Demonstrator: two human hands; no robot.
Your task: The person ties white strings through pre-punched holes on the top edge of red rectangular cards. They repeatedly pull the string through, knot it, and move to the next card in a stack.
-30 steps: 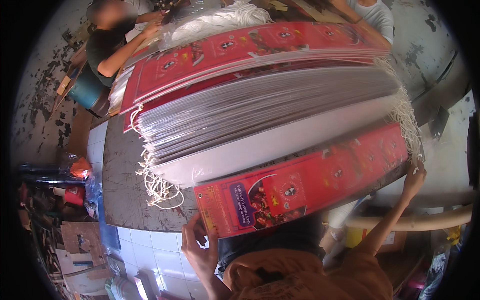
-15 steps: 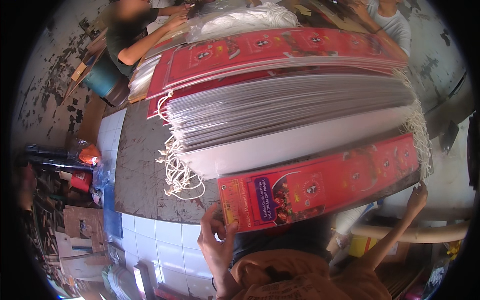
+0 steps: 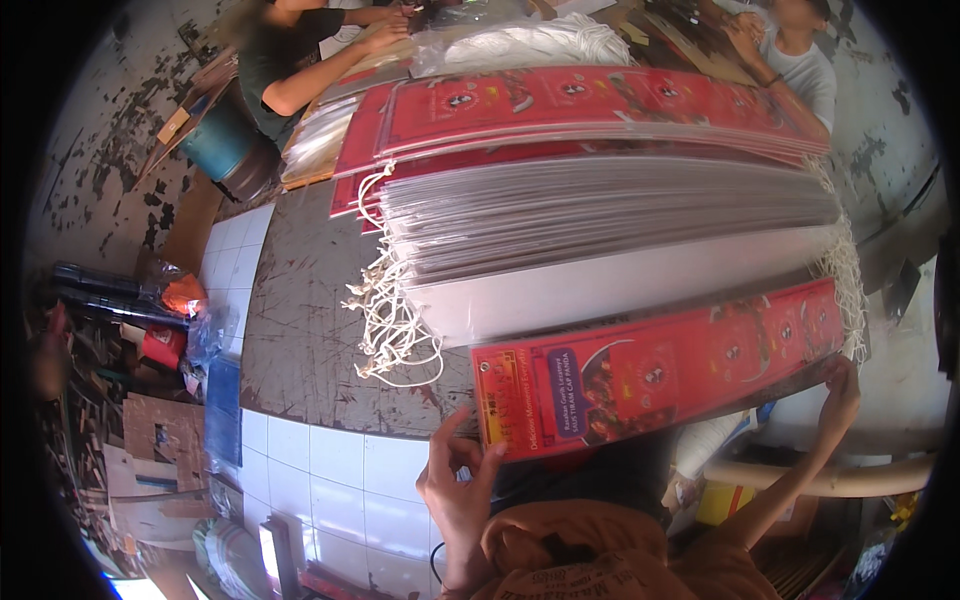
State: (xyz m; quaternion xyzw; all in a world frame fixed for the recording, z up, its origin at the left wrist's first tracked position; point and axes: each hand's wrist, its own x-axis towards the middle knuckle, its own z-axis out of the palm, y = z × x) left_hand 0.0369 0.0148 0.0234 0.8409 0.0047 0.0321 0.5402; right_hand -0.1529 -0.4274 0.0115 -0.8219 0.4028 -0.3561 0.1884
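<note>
both hands grip one red sheet (image 3: 660,370), left hand (image 3: 455,480) pinching its near corner, right hand (image 3: 838,385) the far end; a thick stack (image 3: 600,220) sits done, strings (image 3: 390,320) dangling.

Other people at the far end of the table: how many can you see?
2. One person in a dark top sits at the far left corner; another in a light top is at the far right corner. The picture's rim may hide others.
</note>
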